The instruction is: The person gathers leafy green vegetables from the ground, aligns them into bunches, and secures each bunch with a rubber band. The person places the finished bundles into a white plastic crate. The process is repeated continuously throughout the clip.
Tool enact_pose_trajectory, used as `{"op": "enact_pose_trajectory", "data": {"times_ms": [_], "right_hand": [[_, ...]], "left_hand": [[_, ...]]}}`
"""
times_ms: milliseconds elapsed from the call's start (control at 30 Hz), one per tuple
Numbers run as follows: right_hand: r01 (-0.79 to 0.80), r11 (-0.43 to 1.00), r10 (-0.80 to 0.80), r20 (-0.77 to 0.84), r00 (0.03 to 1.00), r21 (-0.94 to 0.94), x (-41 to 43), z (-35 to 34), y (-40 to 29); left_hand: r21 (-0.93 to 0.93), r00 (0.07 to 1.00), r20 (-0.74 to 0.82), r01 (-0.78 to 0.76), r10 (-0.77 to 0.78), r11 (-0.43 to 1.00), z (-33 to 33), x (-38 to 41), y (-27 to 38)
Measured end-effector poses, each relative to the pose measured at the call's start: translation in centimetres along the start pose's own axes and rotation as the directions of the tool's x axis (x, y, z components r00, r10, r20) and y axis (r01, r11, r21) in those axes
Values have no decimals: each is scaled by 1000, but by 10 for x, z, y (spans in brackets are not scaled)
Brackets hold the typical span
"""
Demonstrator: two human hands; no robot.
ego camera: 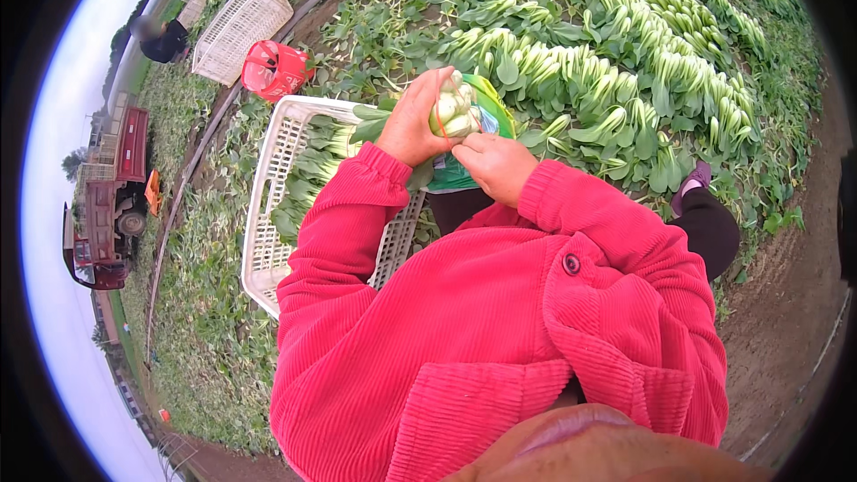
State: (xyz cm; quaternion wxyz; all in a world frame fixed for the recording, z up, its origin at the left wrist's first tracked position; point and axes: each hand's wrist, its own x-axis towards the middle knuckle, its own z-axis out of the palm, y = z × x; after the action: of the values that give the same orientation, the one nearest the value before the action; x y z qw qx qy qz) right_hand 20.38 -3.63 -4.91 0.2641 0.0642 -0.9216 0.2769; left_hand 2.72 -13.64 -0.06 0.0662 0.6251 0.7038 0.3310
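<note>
My left hand grips a bunch of bok choy, its pale stem ends facing up. A thin red band runs around the bunch and passes over my left fingers. Close against the stems, my right hand has its fingers closed on the lower part of the band. Behind the bunch, a green and yellow plastic bag lies over my lap. At my left, a white plastic crate holds bok choy laid in rows.
Long rows of cut bok choy lie on the leafy ground ahead and right. A red bucket and another white crate stand beyond my crate. A dark hose crosses the field. Farther left are a person and a red truck.
</note>
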Motion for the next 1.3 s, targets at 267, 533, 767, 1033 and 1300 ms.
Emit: {"op": "enact_pose_trajectory", "data": {"times_ms": [267, 533, 767, 1033, 1300], "right_hand": [[-527, 703, 552, 100, 828, 478, -15, 5, 37], [-392, 861, 430, -54, 901, 324, -10, 6, 57], [-281, 857, 372, -141, 917, 432, -9, 18, 63], [-245, 643, 485, -138, 863, 726, -2, 14, 65], [-333, 387, 589, 48, 807, 860, 31, -15, 75]], "left_hand": [[31, 1000, 20, -13, 12, 999, 6, 1, 4], [-33, 997, 78, 1, 1, 999, 4, 8, -1], [-250, 991, 131, 42, -9, 967, -2, 15, -12], [-384, 982, 162, 155, -99, 910, 3, 18, -24], [-355, 989, 140, 93, -45, 930, 10, 19, -14]]}}
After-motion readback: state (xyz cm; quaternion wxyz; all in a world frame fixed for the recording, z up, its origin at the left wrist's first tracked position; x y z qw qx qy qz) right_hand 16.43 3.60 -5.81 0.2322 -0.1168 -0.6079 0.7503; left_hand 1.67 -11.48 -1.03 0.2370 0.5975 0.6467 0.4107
